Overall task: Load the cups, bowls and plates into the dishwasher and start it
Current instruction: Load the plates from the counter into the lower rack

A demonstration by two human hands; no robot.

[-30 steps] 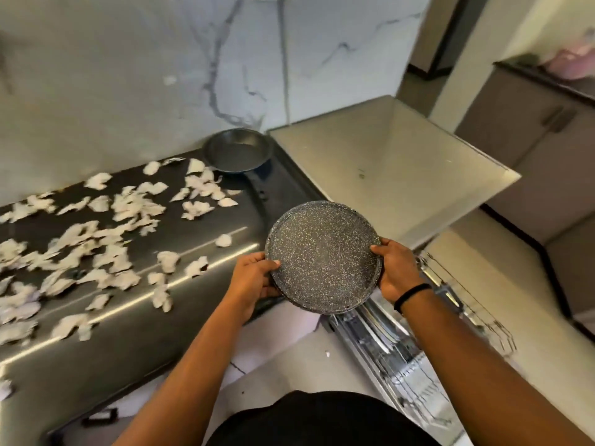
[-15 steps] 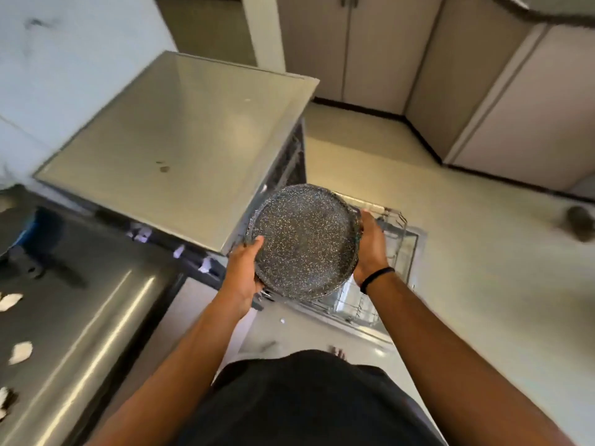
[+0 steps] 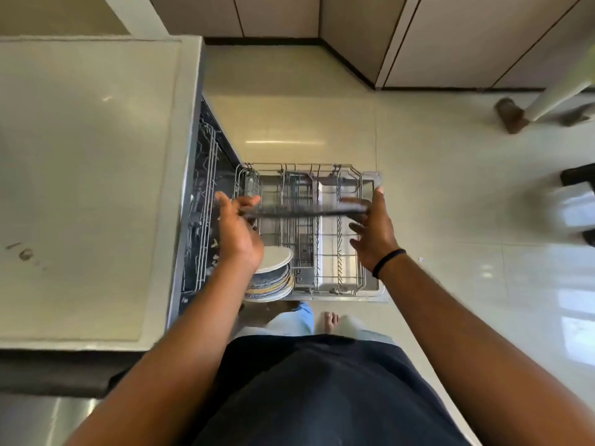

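I hold a dark speckled plate (image 3: 302, 211) edge-on, upright, above the pulled-out lower dishwasher rack (image 3: 370, 278). My left hand (image 3: 240, 233) pinches its left rim between thumb and fingers. My right hand (image 3: 373, 233) holds the right rim with the thumb on top and fingers spread below. Several plates (image 3: 273, 278) stand stacked on edge in the rack's near left corner, partly hidden by my left wrist. The rest of the rack shows bare wire tines. The dishwasher's open cavity (image 3: 203, 220) lies under the counter to the left.
A pale counter top (image 3: 83, 175) fills the left side, its edge right beside the rack. Glossy tiled floor (image 3: 450, 188) spreads to the right, with cabinet doors (image 3: 450, 40) behind. My bare foot (image 3: 331, 321) stands at the rack's near edge. A blurred dark object (image 3: 512, 114) lies far right.
I have turned from the littered steel counter to face down over the open dishwasher. The plate has tipped from flat-facing to edge-on and come down over the lower rack.
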